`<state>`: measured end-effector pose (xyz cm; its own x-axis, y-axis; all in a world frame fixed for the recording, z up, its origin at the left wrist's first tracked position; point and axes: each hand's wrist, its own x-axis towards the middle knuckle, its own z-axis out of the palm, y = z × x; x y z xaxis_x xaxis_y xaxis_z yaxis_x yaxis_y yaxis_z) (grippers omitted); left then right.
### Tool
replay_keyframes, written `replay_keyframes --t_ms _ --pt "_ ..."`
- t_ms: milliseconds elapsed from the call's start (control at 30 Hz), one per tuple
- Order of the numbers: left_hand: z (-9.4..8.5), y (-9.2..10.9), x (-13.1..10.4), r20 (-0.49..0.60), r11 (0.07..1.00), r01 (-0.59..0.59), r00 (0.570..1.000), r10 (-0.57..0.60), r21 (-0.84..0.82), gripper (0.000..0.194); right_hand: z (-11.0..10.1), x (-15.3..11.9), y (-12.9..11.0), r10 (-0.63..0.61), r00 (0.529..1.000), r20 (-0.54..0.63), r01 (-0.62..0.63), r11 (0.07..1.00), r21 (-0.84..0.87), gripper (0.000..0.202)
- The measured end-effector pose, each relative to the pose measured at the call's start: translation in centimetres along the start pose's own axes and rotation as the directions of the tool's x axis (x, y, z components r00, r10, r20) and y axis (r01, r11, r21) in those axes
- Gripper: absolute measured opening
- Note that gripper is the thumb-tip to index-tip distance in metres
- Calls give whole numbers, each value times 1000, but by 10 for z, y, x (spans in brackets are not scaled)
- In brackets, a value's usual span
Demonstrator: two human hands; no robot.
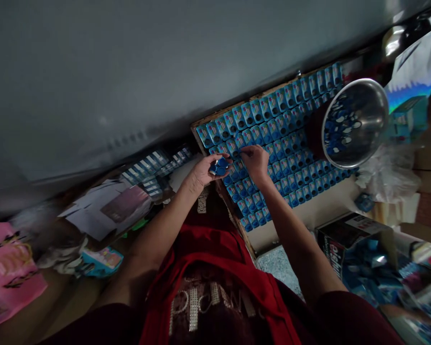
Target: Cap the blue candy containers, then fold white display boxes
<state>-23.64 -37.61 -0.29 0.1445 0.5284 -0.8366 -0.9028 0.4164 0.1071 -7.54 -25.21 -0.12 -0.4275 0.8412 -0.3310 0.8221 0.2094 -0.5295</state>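
Note:
My left hand point(210, 170) is cupped around several small round blue pieces point(221, 165), some with pale edges. My right hand point(255, 163) is closed in a pinch just above the rows of blue blister cards point(273, 129); whatever sits between its fingertips is too small to make out. The cards lie side by side in slanting rows on a board, each with a round spot near its lower end. Some spots look dark, others blue. Beyond my right hand, a shiny metal bowl point(371, 136) holds many loose blue and white round pieces.
A grey wall point(129, 72) rises along the far side. At left lie papers point(93, 208), stacked packs point(147, 167) and a pink bag point(10, 278). On the right are a printed carton point(355, 230), clear plastic bags point(391, 172) and a heap of blue packs point(377, 282).

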Motion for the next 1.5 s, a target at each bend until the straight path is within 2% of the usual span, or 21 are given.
replay_keyframes --t_ms 133,267,400,500,567,633,700,733,833,900,967,1033,1133,1233,1300,1367,1500 --pt "-9 4 -3 14 998 -35 999 36 -53 22 5 12 -9 -2 995 104 22 981 -191 17" --pt "-30 7 -11 -26 992 -51 998 48 -116 25 7 29 -16 88 984 153 -30 937 -348 16" --pt "-44 11 -24 -11 983 -95 995 95 -157 25 0 43 -20 131 971 200 -34 903 -428 30" --pt "-48 14 -33 -24 977 -124 992 121 -174 20 -10 46 -25 105 961 256 24 891 -453 23" --pt "-52 16 -37 -49 973 -142 990 136 -184 20 -18 51 -31 -4 969 249 107 910 -401 16" --pt "-59 16 -38 -85 967 -171 984 157 -189 21 -24 62 -36 -200 963 181 250 913 -324 15" --pt "-66 16 -38 -117 962 -201 976 181 -186 24 -24 78 -42 -376 913 155 406 868 -284 23" --pt "-69 15 -37 -129 960 -210 974 188 -185 26 -22 88 -44 -431 884 182 467 839 -279 24" --pt "-74 14 -36 -151 958 -219 970 193 -187 29 -11 113 -47 -492 822 287 560 791 -247 14" --pt "-75 14 -37 -160 955 -226 967 197 -191 29 -4 125 -46 -505 808 303 570 799 -190 9" --pt "-76 14 -38 -161 953 -233 966 204 -193 27 -1 130 -45 -507 810 294 559 820 -126 19" --pt "-78 14 -41 -165 952 -242 963 213 -189 22 -5 127 -44 -498 825 268 536 839 -91 25" --pt "-80 14 -45 -164 948 -261 959 233 -181 17 -18 105 -41 -458 863 213 488 864 -122 18" --pt "-76 13 -48 -135 946 -265 961 243 -184 16 -22 66 -37 -297 926 232 347 914 -213 17" --pt "-70 11 -48 -95 947 -256 966 241 -195 17 -16 39 -34 -144 955 260 212 942 -259 17" --pt "-63 10 -46 -48 948 -240 971 235 -209 19 -5 19 -34 -47 965 259 128 944 -303 16" --pt "-54 7 -38 8 955 -204 977 211 -216 27 13 7 -40 -7 972 235 108 902 -419 16"
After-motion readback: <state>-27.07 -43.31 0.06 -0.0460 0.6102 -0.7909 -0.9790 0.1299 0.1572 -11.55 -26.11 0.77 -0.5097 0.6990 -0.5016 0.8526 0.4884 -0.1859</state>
